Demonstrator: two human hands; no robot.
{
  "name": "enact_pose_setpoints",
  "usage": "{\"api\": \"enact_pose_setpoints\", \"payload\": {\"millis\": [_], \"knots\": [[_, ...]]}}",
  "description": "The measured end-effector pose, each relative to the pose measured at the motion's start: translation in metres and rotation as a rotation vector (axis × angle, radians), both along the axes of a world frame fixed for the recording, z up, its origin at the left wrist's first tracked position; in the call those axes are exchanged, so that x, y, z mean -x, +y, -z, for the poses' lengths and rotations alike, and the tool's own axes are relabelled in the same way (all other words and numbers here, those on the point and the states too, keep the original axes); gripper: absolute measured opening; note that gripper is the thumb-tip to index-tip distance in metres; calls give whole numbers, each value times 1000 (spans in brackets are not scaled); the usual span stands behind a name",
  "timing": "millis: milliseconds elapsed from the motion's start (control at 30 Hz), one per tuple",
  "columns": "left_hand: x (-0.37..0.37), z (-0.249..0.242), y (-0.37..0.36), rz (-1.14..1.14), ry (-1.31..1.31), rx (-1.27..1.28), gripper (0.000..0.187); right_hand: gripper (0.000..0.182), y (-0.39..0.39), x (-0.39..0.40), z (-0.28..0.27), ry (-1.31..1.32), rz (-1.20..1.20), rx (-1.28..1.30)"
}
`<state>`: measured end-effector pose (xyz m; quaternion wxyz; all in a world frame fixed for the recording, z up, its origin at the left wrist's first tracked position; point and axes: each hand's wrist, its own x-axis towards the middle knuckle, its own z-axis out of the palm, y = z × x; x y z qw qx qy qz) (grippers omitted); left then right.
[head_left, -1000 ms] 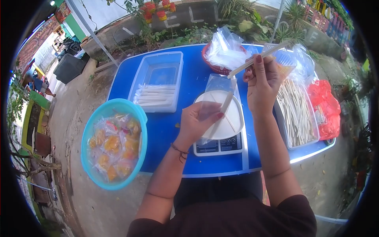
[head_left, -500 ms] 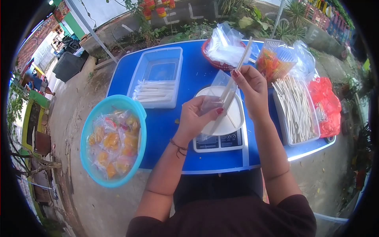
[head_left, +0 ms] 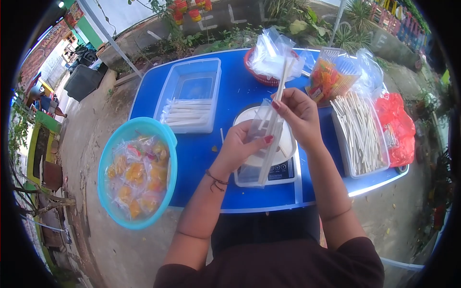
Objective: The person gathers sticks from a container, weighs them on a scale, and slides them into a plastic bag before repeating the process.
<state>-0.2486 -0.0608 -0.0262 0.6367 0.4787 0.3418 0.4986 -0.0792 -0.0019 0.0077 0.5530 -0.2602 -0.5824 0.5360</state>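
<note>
My left hand (head_left: 242,144) pinches a clear plastic bag (head_left: 254,165) above the kitchen scale (head_left: 283,174). Pale sticks (head_left: 283,86) run down into the bag, their upper ends sticking out. The fingers of my right hand (head_left: 300,115) are closed on these sticks near the top. Under the hands a white round plate (head_left: 287,144) rests on the scale, partly covered by bag and fingers. Wrapped sticks (head_left: 187,113) lie in a clear plastic box (head_left: 217,91) to the left. Many loose sticks (head_left: 360,137) fill a container at the right.
A turquoise basin (head_left: 174,168) of bagged orange items stands at the left. Behind are a red basket (head_left: 259,77) with plastic bags and a clear basket (head_left: 353,77) with colourful packets. A red plastic bag (head_left: 401,129) lies at the right edge of the blue table (head_left: 192,192).
The sticks have moved down into the bag, and their lower ends now reach near its bottom. My right hand has shifted slightly down and left with them.
</note>
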Motion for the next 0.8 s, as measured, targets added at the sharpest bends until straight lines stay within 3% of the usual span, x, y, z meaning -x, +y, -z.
{"api": "enact_pose_setpoints", "payload": {"millis": [233, 300, 433, 633, 800], "knots": [[-2, -4, -1, -73, 40, 5, 32, 21, 10, -12, 25, -155, -55, -15], [-1, -4, -1, -65, 61, 18, 32, 25, 5, -7, 21, -61, 6, -4], [-3, -2, -1, -69, 150, -47, 30, 44, 4, -1, 19, 117, 106, 5], [-3, 3, 1, -44, 184, -52, 29, 63, 0, -7, 16, 37, 110, -64], [-5, -2, 1, -94, 109, -12, 27, 57, -2, -5, 16, 53, 110, -60]]}}
